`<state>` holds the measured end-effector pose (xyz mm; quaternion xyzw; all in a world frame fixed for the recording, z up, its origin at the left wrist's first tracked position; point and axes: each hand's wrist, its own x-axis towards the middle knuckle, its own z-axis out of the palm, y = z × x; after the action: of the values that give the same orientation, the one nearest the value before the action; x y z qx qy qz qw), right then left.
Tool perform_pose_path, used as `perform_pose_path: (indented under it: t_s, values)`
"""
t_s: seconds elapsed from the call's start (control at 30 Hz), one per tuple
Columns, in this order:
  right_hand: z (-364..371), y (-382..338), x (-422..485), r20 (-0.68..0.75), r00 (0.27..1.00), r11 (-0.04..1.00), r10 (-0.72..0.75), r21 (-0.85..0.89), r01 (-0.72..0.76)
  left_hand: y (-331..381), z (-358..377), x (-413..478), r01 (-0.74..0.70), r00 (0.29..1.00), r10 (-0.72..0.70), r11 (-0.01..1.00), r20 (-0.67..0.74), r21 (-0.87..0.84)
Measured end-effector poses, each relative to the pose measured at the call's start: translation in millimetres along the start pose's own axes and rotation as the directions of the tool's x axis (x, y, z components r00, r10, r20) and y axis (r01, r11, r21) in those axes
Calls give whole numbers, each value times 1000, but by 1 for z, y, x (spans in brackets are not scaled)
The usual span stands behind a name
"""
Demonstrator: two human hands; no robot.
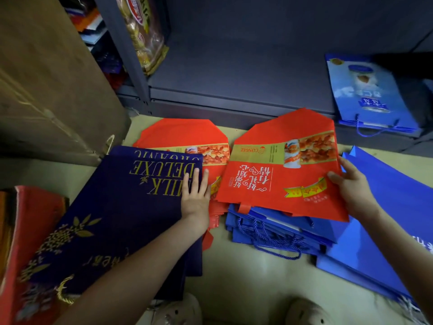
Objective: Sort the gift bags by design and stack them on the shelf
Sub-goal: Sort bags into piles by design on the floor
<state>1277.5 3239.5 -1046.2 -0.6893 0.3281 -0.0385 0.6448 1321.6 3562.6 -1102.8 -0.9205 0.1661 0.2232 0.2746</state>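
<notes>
a grey metal shelf [234, 73] fills the background. one pale-blue printed gift bag [370, 95] lies on its lowest board at the right end, cord handles toward the person. a brown cardboard box [46, 90] stands left of the shelf. on the floor before the shelf's left end lies a navy "milk deluxe" bag [117, 207], its long axis slanting away from the shelf and its lettering upside down to the camera. plain blue bags [379, 221] lie before the right end. between them are two red bags. the flat red gift bag [182, 134] lies just before the shelf. the held red gift bag [281, 174] runs lengthwise toward the shelf, folded base pointing at it, resting on a stack of cord-handled blue bags [269, 233]. the right hand [351, 186] pinches its right edge. the left hand [195, 198], well apart, lies flat with straight fingers on the navy bag's edge.
</notes>
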Motion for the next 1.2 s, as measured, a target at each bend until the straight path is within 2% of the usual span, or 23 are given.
perform_pose_path:
  t_s: [0.17,0.4,0.53,0.67,0.77,0.97,1.1,1.2]
  values:
    - [-9,-6,-5,-20,997,994,-73,75,74,-8,-6,-6,-44,999,43,999,9,24]
    - [-5,-20,-9,17,990,988,-140,72,138,-28,-21,-20,-91,991,91,996,-94,4]
    - [17,-23,-10,52,984,985,-170,47,167,-45,-36,-31,-60,979,67,997,-191,41]
    - [48,-27,-8,65,983,985,-171,-12,172,-65,-53,-37,31,980,-8,993,-200,115]
    - [72,-29,-2,88,983,984,-159,-61,165,-82,-61,-40,78,977,-69,996,-203,40]
    - [148,-9,-6,331,942,990,-51,-105,91,-98,-64,-40,66,953,-130,971,-274,-230]
    - [206,14,-17,575,818,918,-11,-318,235,-87,-59,-34,49,943,-148,947,-299,-316]
    - [220,20,-20,564,825,805,43,-508,306,-78,-57,-29,35,944,-138,945,-300,-325]
